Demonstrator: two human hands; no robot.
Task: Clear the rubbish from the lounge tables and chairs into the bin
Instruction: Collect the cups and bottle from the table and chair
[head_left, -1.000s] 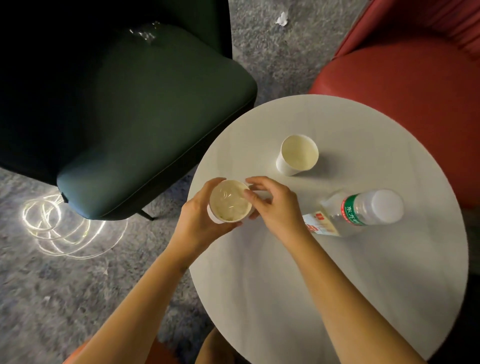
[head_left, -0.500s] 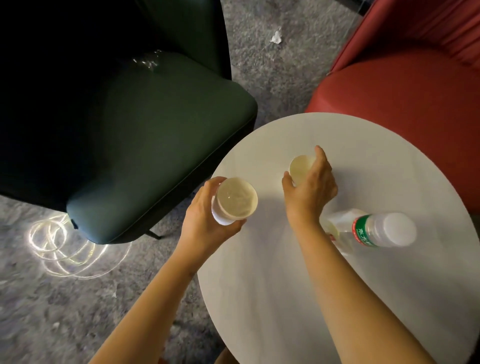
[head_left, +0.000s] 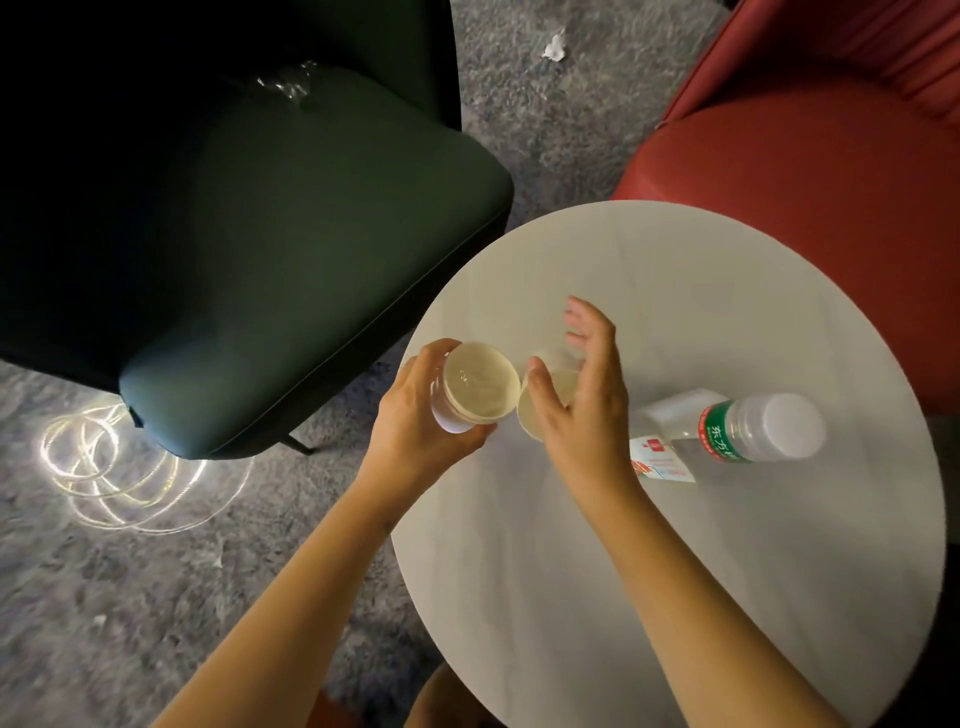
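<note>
My left hand (head_left: 421, 421) grips a white paper cup (head_left: 478, 382) at the left edge of the round white table (head_left: 727, 545), its mouth facing up toward me. Right beside it, rim to rim, my right hand (head_left: 582, 400) holds a second white paper cup (head_left: 545, 400), mostly hidden under the palm and fingers. A clear plastic water bottle (head_left: 737, 426) with a green and red label and white cap lies on its side on the table, just right of my right hand.
A dark green armchair (head_left: 260, 249) stands left of the table with a crumpled clear wrapper (head_left: 288, 83) on its seat. A red armchair (head_left: 810, 171) sits behind the table. A scrap of white paper (head_left: 555, 45) lies on the grey carpet. A glowing light coil (head_left: 119, 467) is on the floor.
My right hand went from the first cup to the second cup further back on the table, took hold of it and brought it back beside the cup in my left hand.
</note>
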